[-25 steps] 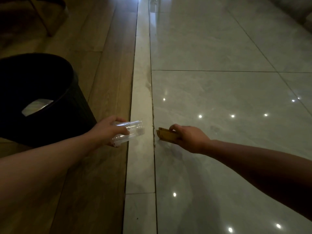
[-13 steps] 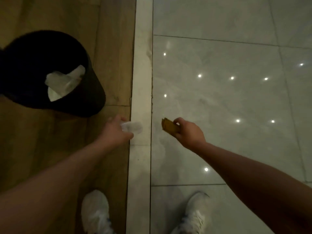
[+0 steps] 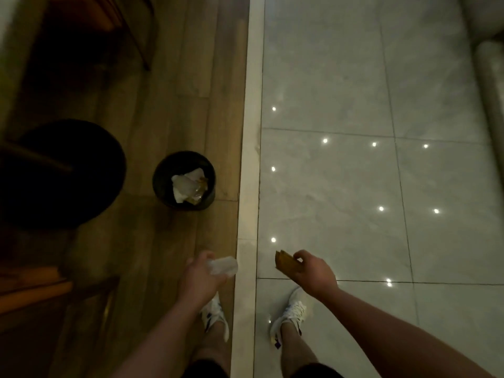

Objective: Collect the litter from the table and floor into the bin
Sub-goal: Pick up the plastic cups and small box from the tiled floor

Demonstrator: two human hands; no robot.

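Head view: the person is standing and looking straight down at both hands, held out over the floor.
Left hand (image 3: pixel 200 281): it is curling closed around a clear plastic bottle (image 3: pixel 222 266), whose end is sticking out past the fingers toward the right hand.
Right hand (image 3: pixel 313 274): it is gripping a flat brown wrapper (image 3: pixel 285 261), pinched between thumb and fingers, with the wrapper poking out toward the left hand.
Bin (image 3: pixel 163 173): a round black bin is sitting on the wooden floor (image 3: pixel 174 105), well ahead of the left hand and slightly to its outer side; white crumpled paper (image 3: pixel 185 185) and some brownish scraps are lying inside it.
Floor: a pale strip (image 3: pixel 252 132) is running between the two hands, with glossy grey tiles (image 3: pixel 354 186) lying under the right hand.
Shoes (image 3: pixel 290 312): white trainers are showing below the hands.
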